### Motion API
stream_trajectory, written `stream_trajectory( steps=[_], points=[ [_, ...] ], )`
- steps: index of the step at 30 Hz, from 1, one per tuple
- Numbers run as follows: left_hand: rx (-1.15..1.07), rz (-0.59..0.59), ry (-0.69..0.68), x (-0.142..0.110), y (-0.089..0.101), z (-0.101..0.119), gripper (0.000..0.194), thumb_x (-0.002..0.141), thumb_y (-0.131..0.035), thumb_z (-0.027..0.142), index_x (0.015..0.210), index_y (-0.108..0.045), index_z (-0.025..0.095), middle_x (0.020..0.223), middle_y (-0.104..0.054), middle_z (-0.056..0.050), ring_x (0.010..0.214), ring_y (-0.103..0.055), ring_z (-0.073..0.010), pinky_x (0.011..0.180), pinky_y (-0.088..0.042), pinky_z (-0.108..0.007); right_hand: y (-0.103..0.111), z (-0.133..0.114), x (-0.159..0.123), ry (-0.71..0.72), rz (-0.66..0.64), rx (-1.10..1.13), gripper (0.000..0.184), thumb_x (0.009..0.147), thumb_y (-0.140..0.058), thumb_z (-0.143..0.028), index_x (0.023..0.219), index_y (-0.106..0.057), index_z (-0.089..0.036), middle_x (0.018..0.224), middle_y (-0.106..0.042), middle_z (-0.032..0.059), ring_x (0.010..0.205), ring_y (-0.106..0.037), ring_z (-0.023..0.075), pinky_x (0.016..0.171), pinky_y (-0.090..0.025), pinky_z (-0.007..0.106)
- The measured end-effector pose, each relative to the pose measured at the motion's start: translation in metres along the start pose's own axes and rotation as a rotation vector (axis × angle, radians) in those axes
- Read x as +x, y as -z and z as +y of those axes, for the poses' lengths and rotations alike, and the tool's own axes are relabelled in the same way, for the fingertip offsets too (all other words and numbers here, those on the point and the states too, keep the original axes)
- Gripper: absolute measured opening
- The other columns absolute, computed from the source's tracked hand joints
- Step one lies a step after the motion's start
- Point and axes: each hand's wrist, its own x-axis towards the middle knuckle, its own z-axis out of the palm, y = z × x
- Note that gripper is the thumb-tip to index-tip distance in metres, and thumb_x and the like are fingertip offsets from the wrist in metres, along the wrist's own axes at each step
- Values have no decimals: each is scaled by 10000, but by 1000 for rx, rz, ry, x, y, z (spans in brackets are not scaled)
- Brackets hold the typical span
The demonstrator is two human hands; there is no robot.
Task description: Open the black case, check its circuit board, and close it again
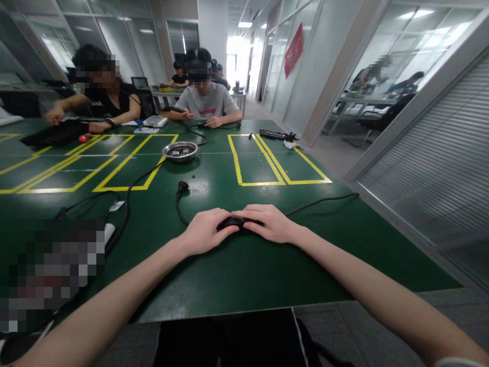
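Note:
On the green table, a bundled black power cord (236,221) lies lengthwise between my two hands. My left hand (204,230) is closed around its left end, with the thumb along the near side. My right hand (267,223) grips the other end, its fingers over the top and its thumb in front. Most of the bundle is hidden under the fingers. From its left side a short length leads to a black plug (183,187) standing on the table. A loose length (323,204) runs out to the right past my right hand.
A metal bowl (180,152) with small items stands beyond the plug. Yellow tape (263,183) marks rectangles on the table (244,280). A black tripod-like item (278,135) lies at the far right. Another cable (128,204) runs along the left. Two people sit across, handling things.

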Motion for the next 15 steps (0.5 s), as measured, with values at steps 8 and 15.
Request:
stream_trajectory(
  steps=[8,15],
  points=[
    [-148,-78,46,1,0,-7,350,1045,-512,455,1019,-728,182,913,-743,-44,824,-640,-206,760,-497,-315,-5,-2,-1,52,-115,-262,574,1045,-559,-428,1575,-449,-239,1089,-683,101,888,-682,223,766,-559,332],
    [68,169,-149,0,-3,-18,605,1006,-609,385,1563,-446,215,1554,-526,-166,1437,-459,-342,1206,-364,-573,0,44,-13,-386,259,-119,512,1021,-539,-456,1478,-549,-225,1245,-717,134,1092,-704,301,939,-575,449]
  ],
)
